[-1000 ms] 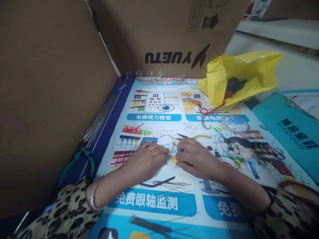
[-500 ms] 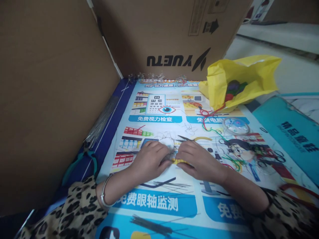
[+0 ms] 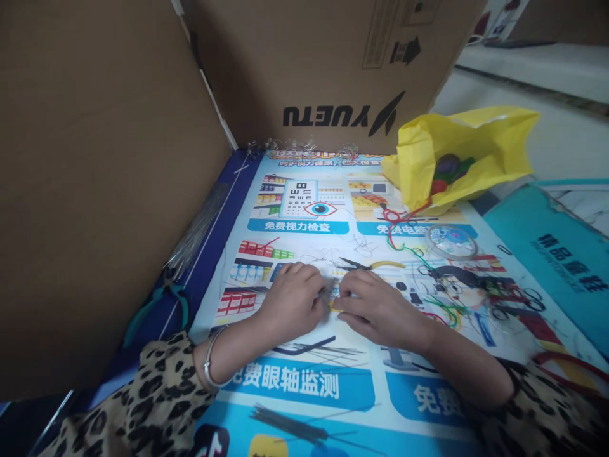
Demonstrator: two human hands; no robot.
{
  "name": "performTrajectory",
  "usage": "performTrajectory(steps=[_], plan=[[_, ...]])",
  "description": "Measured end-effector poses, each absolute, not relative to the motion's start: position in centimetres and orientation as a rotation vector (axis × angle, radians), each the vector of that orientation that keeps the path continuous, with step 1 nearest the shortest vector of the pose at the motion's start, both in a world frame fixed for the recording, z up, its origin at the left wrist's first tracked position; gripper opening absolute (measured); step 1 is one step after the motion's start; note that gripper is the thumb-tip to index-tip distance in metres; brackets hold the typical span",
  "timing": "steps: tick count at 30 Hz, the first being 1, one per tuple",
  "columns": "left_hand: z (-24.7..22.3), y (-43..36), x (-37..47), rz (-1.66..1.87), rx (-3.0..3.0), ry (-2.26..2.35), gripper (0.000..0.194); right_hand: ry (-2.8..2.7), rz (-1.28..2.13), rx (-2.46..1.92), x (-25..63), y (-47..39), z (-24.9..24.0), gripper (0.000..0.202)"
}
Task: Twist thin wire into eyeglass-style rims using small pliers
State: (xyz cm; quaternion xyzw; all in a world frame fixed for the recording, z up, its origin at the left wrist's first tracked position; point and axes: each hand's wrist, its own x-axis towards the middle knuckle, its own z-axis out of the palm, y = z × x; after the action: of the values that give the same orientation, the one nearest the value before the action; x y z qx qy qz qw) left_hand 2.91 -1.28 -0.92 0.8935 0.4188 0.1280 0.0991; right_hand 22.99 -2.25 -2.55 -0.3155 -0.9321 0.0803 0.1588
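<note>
Through the head camera I see a tangled wire piece point(image 3: 328, 290) mid-frame on the worktop point(image 3: 228, 406), between the left hand point(image 3: 291, 301) and right hand point(image 3: 373, 303). Both have fingers bent inward at it; the wire is too fine and blurred for me to tell whether either pinches it. I judge this piece partway: loose ends seem to stick out. Several wire clusters point(image 3: 304, 148) stand at upper centre, looking already shaped, while a bundle of straight wires point(image 3: 288, 425) at bottom centre lies unworked.
</note>
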Motion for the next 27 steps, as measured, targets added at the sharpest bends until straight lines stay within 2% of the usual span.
performTrajectory(steps=[11, 27], plan=[[-1.5, -0.7, 3.8, 0.441, 2.555, 1.307, 0.004, -2.653, 0.217, -0.892, 23.1, -2.3, -2.7, 0.015], [-1.3, -0.3, 3.7, 0.456, 2.383, 1.302, 0.007, -2.661, 0.216, -0.910, 23.1, -2.4, -2.7, 0.016]])
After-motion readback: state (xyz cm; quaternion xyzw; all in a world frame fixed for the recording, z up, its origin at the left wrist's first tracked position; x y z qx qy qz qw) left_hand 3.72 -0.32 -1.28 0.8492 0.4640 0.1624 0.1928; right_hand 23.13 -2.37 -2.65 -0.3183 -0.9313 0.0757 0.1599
